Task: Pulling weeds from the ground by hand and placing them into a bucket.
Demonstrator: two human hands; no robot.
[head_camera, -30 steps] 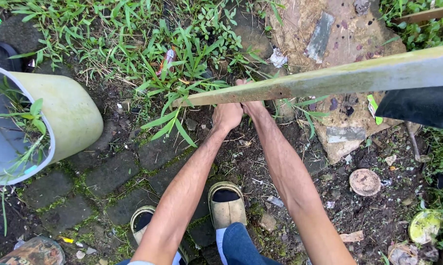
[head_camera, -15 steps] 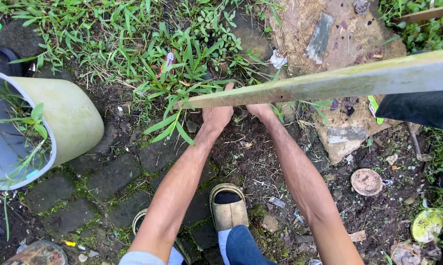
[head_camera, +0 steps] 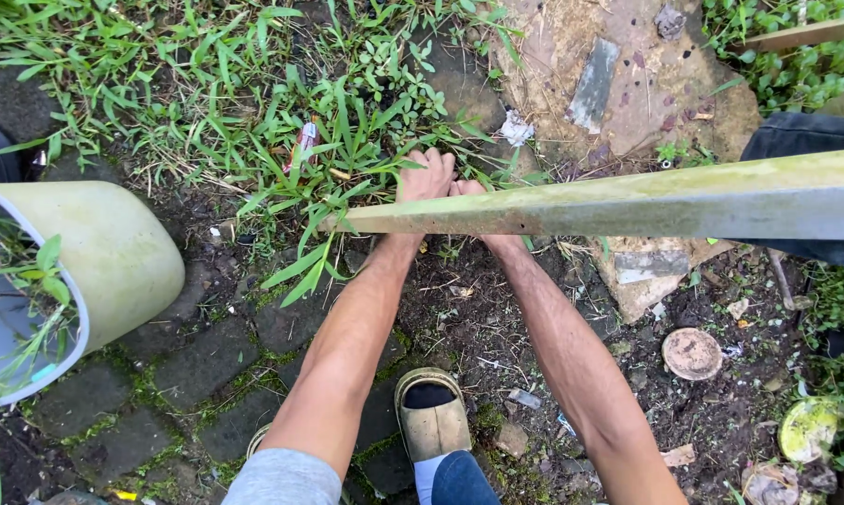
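Note:
My left hand [head_camera: 425, 175] reaches past a long, mossy, pale green plank [head_camera: 628, 201] that crosses the view. Its fingers curl down into a clump of grassy weeds [head_camera: 347, 122]. My right hand [head_camera: 470, 188] lies right beside it, touching it. The plank hides most of that hand, so its grip does not show. Both forearms stretch out from the bottom of the view over dark soil [head_camera: 459, 299]. A red scrap of wrapper [head_camera: 302, 142] lies in the weeds to the left of my hands.
A pale green bucket [head_camera: 114, 257] holding pulled weeds lies tipped at the left. Mossy paving bricks [head_camera: 207, 346] run under my sandalled foot [head_camera: 431, 421]. A flat stone slab [head_camera: 628, 75] sits at the upper right, with a round rusty lid [head_camera: 691, 353] and litter at the lower right.
Both hands have moved forward, away from me, from just below the plank to beyond it and into the weeds. My view has shifted forward a little too.

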